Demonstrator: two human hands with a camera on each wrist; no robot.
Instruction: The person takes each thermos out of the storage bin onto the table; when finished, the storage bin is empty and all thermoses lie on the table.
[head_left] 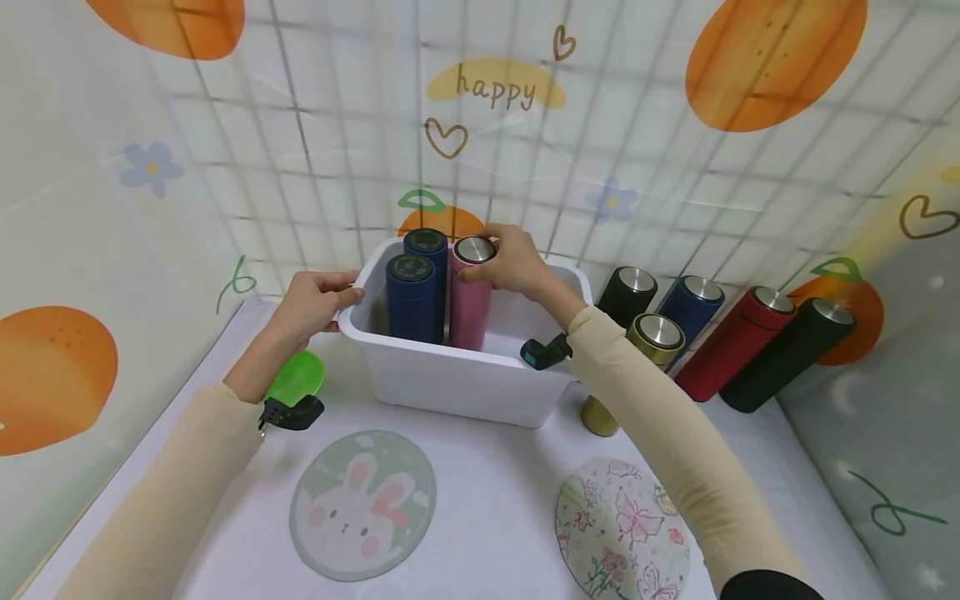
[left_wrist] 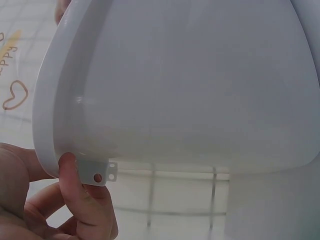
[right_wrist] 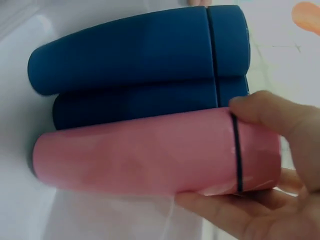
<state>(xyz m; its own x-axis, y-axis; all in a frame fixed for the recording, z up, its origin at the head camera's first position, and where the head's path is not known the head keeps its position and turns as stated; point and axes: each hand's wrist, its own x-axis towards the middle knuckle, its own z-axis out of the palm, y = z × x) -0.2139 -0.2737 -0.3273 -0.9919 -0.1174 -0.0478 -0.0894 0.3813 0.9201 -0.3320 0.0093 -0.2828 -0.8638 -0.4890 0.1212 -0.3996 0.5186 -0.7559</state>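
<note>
A white plastic tub (head_left: 457,385) stands at the back of the table. My left hand (head_left: 311,307) grips its left end, and the left wrist view shows thumb and fingers pinching the rim (left_wrist: 46,95). Inside the tub, a pink thermos bottle (head_left: 470,312) with a silver-topped lid stands upright. Around its upper part my right hand (head_left: 517,265) is curled, thumb on one side and fingers on the other, seen also in the right wrist view. Just left of the pink bottle are two dark blue thermos bottles (right_wrist: 135,50), one behind the other.
Right of the tub stand a gold bottle (head_left: 600,417), a black one (head_left: 628,293), a blue one (head_left: 692,307), a red one (head_left: 731,346) and a dark one (head_left: 787,357). A green bowl (head_left: 298,379) sits under the left wrist. Rabbit mat (head_left: 363,504) and butterfly mat (head_left: 622,533) lie in front.
</note>
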